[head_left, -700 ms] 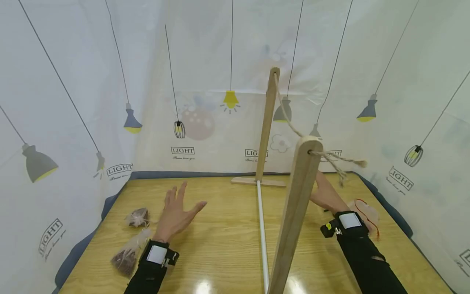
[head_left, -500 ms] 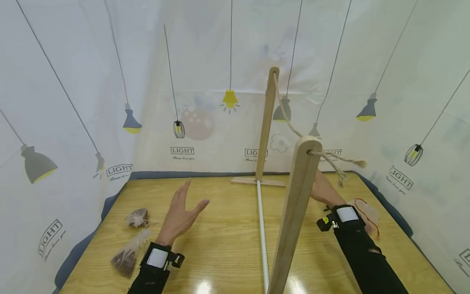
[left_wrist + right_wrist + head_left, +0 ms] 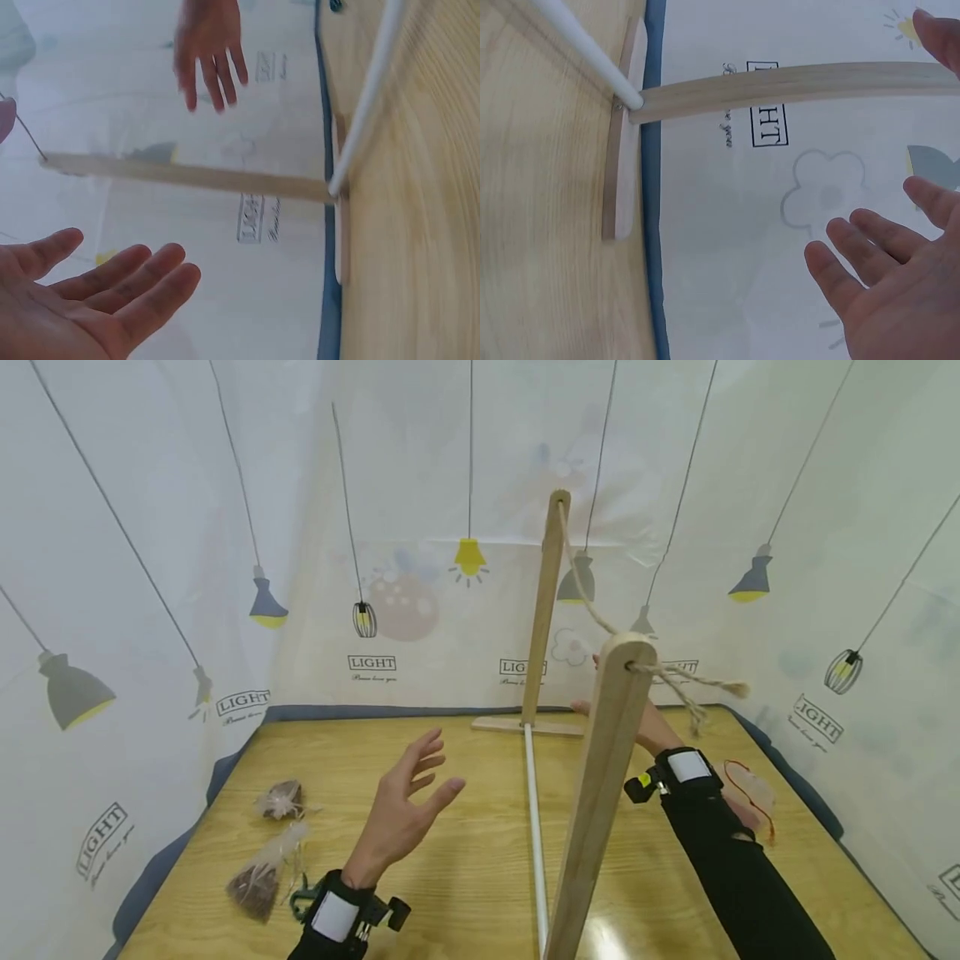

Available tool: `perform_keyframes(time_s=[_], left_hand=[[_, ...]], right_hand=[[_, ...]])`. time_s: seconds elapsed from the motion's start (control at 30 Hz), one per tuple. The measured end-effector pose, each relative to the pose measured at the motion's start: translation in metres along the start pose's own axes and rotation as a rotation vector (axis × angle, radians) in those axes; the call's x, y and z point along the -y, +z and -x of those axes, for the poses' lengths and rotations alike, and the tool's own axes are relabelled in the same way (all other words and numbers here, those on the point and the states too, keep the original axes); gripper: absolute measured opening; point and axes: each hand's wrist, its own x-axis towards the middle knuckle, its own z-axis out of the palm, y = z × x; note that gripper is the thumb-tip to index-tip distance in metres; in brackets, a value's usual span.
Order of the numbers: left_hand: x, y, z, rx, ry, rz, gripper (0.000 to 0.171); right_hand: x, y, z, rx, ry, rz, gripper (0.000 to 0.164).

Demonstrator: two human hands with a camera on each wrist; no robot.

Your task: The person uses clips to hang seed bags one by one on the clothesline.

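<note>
A wooden stand has a near post (image 3: 603,785), a far post (image 3: 547,610) and a white rod (image 3: 534,827) low between them. Twine (image 3: 581,581) sags between the post tops, its frayed ends (image 3: 701,681) hanging off the near one. Left of the rod, above the table, my left hand (image 3: 405,806) is raised with fingers spread and nothing in it. My right hand (image 3: 654,728) is on the right of the stand, partly hidden by the near post. In the right wrist view that right hand (image 3: 907,285) shows its palm bare, fingers loosely extended.
Two sheer drawstring bags with dark contents, a larger one (image 3: 255,887) and a smaller one (image 3: 283,800), lie at the left. Beside my left wrist is a green looped object (image 3: 302,897). A pale bag with red cord (image 3: 750,797) lies at the right, partly behind my forearm.
My left hand has moved right, towards the rod, uncovering the green looped object. My right hand has shifted left and up, and its fingertips now show past the near post.
</note>
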Motion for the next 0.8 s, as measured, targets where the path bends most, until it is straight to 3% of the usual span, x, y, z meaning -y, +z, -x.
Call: perform_keyframes(time_s=[0.1,0.3,0.57,0.7,0.8], left_hand=[[-0.014,0.008,0.003,0.019,0.061,0.061,0.064],[-0.042,0.026,0.013,0.086,0.165,0.177,0.057],[-0.073,0.044,0.027,0.179,0.308,0.319,0.053],[-0.085,0.053,0.033,0.224,0.389,0.388,0.048],[-0.092,0.060,0.039,0.269,0.403,0.440,0.046]], right_hand=[[0.008,0.006,-0.011,0.029,0.022,-0.130,0.099],[0.012,0.013,-0.020,0.039,-0.003,-0.260,0.085],[0.012,0.031,-0.051,-0.073,-0.064,-0.171,0.084],[0.009,0.040,-0.070,-0.171,-0.079,-0.217,0.080],[0.014,0.043,-0.076,-0.203,-0.074,-0.250,0.078]])
